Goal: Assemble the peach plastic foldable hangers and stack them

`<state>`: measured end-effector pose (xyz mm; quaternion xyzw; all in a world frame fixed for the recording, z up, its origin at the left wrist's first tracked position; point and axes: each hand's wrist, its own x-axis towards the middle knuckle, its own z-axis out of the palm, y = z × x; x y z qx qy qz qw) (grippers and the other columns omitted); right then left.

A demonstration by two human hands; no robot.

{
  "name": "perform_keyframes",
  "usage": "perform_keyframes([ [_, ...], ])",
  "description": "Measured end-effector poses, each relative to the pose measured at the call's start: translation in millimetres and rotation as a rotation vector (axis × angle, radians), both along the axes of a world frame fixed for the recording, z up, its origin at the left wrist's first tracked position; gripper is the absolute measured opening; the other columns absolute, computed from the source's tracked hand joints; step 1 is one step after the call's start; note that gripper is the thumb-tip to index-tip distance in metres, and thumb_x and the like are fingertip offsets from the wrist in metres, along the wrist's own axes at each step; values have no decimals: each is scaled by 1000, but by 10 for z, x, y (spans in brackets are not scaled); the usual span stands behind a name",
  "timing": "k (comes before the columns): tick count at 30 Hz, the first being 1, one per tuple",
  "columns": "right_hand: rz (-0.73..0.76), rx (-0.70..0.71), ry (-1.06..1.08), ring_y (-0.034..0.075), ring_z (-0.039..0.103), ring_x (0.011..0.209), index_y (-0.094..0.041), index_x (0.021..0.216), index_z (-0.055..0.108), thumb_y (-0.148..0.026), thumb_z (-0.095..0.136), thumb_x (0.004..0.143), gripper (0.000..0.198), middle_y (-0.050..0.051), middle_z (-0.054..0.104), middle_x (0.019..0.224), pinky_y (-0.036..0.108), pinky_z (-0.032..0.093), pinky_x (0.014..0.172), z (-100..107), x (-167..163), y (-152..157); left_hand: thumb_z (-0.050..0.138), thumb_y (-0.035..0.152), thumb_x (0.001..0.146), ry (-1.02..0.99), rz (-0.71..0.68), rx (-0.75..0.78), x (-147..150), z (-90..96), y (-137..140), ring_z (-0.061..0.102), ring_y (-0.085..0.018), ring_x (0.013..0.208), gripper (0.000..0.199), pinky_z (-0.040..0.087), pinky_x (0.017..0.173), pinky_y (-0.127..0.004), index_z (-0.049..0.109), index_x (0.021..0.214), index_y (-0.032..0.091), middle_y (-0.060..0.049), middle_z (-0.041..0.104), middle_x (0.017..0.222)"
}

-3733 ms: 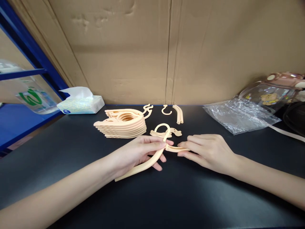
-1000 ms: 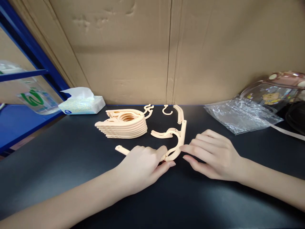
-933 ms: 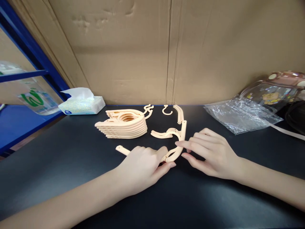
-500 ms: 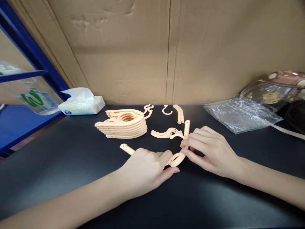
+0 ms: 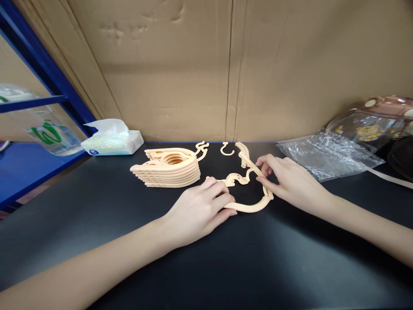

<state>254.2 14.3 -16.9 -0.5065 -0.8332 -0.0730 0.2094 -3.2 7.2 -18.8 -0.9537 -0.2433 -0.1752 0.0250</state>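
Note:
Both hands grip one beige folding clothes hanger point(image 5: 250, 208) just over the black table. My left hand point(image 5: 200, 211) is closed around its left arm, hiding that end. My right hand point(image 5: 284, 178) pinches the other arm, which slants up and away to the left. Behind the hanger lies a wavy beige hanger piece point(image 5: 238, 178), partly covered by my left fingers. Further back are a loose hook point(image 5: 227, 150) and some curved arm pieces point(image 5: 241, 148), overlapped in view by the held arm. To the left stands a neat stack of folded hangers point(image 5: 167, 172).
A tissue pack point(image 5: 112, 142) sits at the back left, beside a blue frame point(image 5: 61, 86) and a clear bottle point(image 5: 53, 133). Crumpled clear plastic point(image 5: 316, 153) and a clear bag with a bear print point(image 5: 368, 131) lie at the right. Cardboard point(image 5: 167, 77) walls the back.
The hanger's folded middle has swung open into a wide curve. My right hand has moved away and slightly right with its arm, which now slants left; my left hand shifted slightly up.

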Motion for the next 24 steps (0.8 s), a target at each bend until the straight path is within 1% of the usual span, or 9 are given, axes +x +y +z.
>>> perform_keyframes([
  [4,-9,30,-92,19,56,71,-20,93,58,-25,48,91,12,2,64,79,33,40,68,-23,27,33,42,27,98,-71,12,-43,8,-29,33,52,-18,101,22,45,85,-31,62,105,20,-5,59,109],
  [8,-8,43,-136,19,56,72,-20,89,62,-26,46,93,17,3,66,80,33,40,69,-47,52,70,46,27,97,-73,-4,-104,9,-40,47,51,-19,105,20,45,89,-33,63,99,20,-6,58,111],
  [12,-4,69,-177,19,57,73,-20,90,63,-25,47,94,18,2,66,83,33,40,70,-79,60,92,46,26,96,-71,-4,-115,10,-45,54,51,-19,109,20,45,94,-34,64,104,21,-6,58,116],
  [14,2,92,-208,19,57,75,-20,92,63,-25,46,95,19,3,66,84,34,39,71,-95,70,102,47,28,96,-64,-8,-110,8,-49,59,50,-20,115,22,44,98,-36,63,109,21,-6,57,120],
  [16,17,99,-245,19,58,77,-19,94,64,-26,42,97,23,3,66,85,33,38,71,-102,86,112,48,34,96,-47,-7,-117,5,-54,64,44,-23,127,29,41,104,-40,59,120,22,-8,54,131],
  [18,36,92,-289,19,59,81,-19,95,64,-27,39,98,26,4,66,86,33,37,71,-93,99,114,45,41,96,-16,13,-147,3,-54,67,34,-26,137,41,37,109,-46,51,131,22,-9,45,143],
  [20,48,109,-303,19,58,83,-19,95,66,-27,39,98,28,5,66,88,33,36,71,-61,99,95,38,44,98,16,44,-194,5,-48,66,28,-27,141,46,33,111,-50,45,137,21,-10,37,149],
  [22,77,152,-274,19,58,84,-19,93,67,-29,41,98,29,5,65,88,34,36,72,-10,76,49,34,43,99,27,68,-234,8,-38,59,31,-27,139,45,32,111,-51,47,136,20,-10,36,150],
  [24,152,182,-230,18,57,80,-19,91,67,-36,44,96,29,4,65,86,33,36,71,38,34,-19,34,40,100,16,85,-250,8,-32,53,38,-25,136,43,34,111,-48,49,133,19,-10,40,147],
])
